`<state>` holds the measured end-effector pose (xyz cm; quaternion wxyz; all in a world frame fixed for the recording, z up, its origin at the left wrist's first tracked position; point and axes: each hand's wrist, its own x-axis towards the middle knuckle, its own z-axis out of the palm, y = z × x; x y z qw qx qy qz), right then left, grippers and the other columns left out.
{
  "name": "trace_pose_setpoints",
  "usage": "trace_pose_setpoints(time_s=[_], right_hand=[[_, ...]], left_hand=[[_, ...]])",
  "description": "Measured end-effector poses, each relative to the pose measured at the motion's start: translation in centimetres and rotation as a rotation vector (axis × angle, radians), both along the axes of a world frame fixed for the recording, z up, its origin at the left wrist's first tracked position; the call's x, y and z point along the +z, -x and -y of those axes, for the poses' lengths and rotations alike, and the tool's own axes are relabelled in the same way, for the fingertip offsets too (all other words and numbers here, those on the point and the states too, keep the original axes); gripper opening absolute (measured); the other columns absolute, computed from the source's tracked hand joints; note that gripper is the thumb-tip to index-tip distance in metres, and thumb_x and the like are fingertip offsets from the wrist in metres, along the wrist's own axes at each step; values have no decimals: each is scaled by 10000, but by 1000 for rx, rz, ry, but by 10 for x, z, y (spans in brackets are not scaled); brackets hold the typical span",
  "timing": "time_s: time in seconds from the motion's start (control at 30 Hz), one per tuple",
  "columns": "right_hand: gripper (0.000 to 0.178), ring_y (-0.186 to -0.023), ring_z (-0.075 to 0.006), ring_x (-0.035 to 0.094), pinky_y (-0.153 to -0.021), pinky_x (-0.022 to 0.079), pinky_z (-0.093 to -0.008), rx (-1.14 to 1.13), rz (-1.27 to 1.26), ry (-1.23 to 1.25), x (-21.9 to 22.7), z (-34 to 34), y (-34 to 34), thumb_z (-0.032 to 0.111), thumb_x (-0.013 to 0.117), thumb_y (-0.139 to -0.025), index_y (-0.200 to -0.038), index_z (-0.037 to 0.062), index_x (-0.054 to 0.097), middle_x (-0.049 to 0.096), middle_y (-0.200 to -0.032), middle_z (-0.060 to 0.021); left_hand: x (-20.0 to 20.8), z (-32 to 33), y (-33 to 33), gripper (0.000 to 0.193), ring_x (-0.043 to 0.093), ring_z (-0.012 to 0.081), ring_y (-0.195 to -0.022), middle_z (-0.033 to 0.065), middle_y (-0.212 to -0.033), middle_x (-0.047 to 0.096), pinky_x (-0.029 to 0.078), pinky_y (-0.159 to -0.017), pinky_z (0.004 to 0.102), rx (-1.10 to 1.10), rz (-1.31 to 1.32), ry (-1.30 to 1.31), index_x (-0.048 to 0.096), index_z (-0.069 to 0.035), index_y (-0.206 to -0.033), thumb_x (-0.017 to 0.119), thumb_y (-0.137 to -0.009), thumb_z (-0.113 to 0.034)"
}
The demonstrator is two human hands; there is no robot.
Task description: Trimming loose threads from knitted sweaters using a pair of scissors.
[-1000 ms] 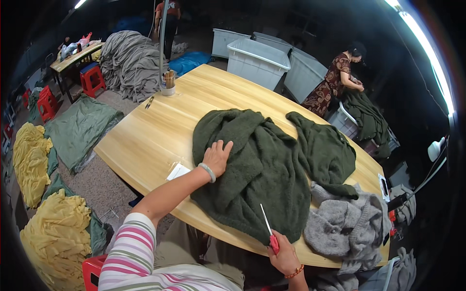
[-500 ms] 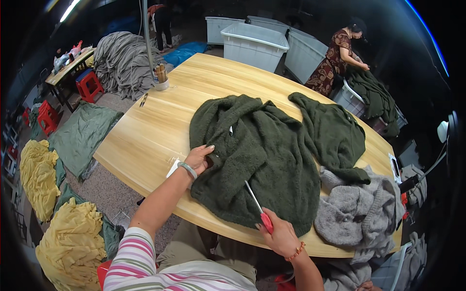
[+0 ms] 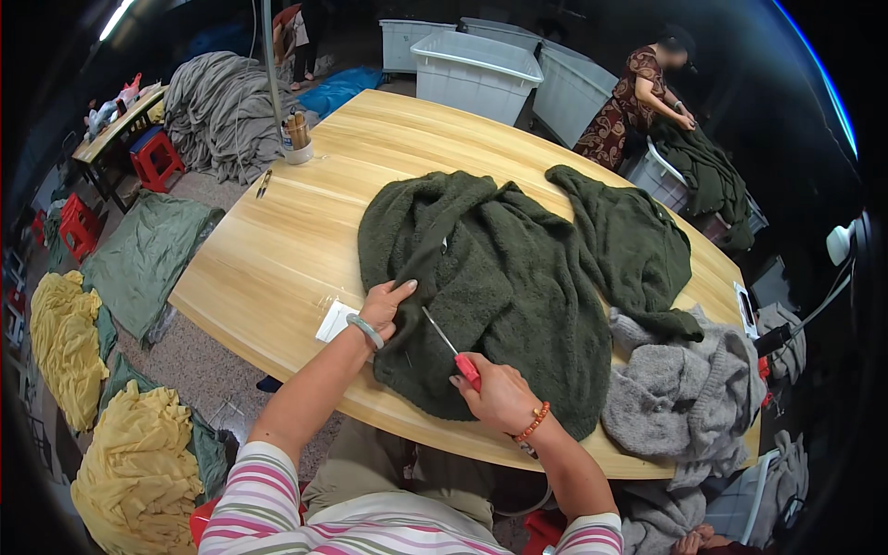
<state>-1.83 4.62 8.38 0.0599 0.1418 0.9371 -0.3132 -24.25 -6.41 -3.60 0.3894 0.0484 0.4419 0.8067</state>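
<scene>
Evidently the work is under way: the dark green garment [image 3: 527, 277] lies spread, rumpled, on the worktop [image 3: 268, 250], the left hand [image 3: 380, 309] pinching its edge, the right hand [image 3: 502, 396] with fingers wrapped round a red-handled tool [image 3: 466, 369]. What remains cannot be told; some left fingertips are hidden, and whether the tip touches cloth is unclear.

1. Red-handled slim metal tool [image 3: 468, 372]: grip partly hidden by the bare right hand [image 3: 502, 398].
2. Background person in reddish top [image 3: 287, 22]: cut off above.
3. White plastic tub [image 3: 760, 499]: largely hidden by grey knitwear [image 3: 784, 486].
</scene>
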Motion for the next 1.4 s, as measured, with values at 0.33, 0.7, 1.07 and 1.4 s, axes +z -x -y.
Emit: trace_pose_setpoints(time_s=[0.33,0.7,1.07,1.4], right_hand=[[403,-883,-447,634,-805,492,-511,65,68,57,0,8,-7,309,570,-925,-1215,31,544,665,-892,-260],[399,-859,-426,643,-765,491,-464,4,-8,118,-2,6,-19,290,604,-916,-1217,36,537,666,-857,-231],[408,-880,-442,640,-802,490,-513,60,130,87,10,13,-51,298,568,-919,-1250,65,518,673,-907,-240],[407,-844,-454,638,-776,496,-526,173,153,96,5,23,-67,307,557,-921,-1250,74,509,664,-865,-260]], left_hand=[[3,6,2,292,675,205,-880,105,-1017,693,567,-804,352,-12,98,-45,623,31,-1128,649,-927,-179],[12,15,-21,327,604,124,-976,52,-1034,664,489,-873,261,-40,-93,-55,617,2,-1159,667,-924,-219],[-3,41,-39,238,654,128,-862,72,-936,695,547,-751,265,-13,-234,149,647,25,-1091,689,-867,-47],[8,43,-65,266,682,230,-919,132,-1040,688,571,-832,364,9,87,3,617,42,-1127,671,-879,-36]])
